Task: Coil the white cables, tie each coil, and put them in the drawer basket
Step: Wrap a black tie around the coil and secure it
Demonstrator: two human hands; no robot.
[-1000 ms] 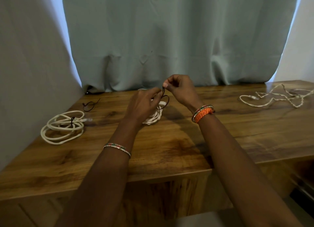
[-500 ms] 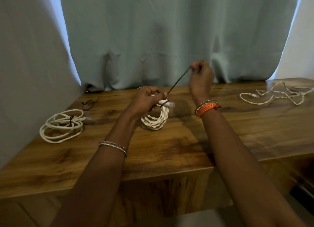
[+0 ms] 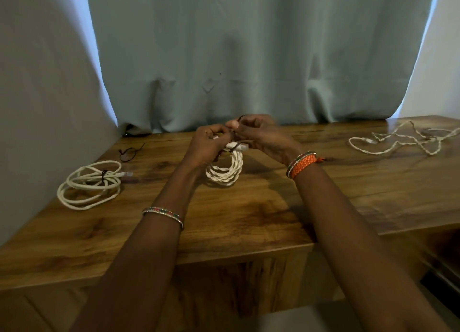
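Note:
A small coil of twisted white cable (image 3: 225,173) stands on edge at the middle of the wooden table (image 3: 249,217). My left hand (image 3: 209,146) grips the top of this coil. My right hand (image 3: 261,135) is close against the left one and pinches a thin dark tie at the coil's top. A larger white cable coil (image 3: 90,183), bound with a dark tie, lies flat at the table's left. An uncoiled twisted white cable (image 3: 403,142) sprawls at the far right. The drawer basket is out of sight.
A spare dark tie (image 3: 130,152) lies near the back left corner. A grey wall runs along the left edge and a pale curtain hangs behind the table. Dark open furniture shows at the lower right (image 3: 443,269).
My right hand, which had pulled the dark tie up and to the right, has come back down to meet the left hand at the coil's top.

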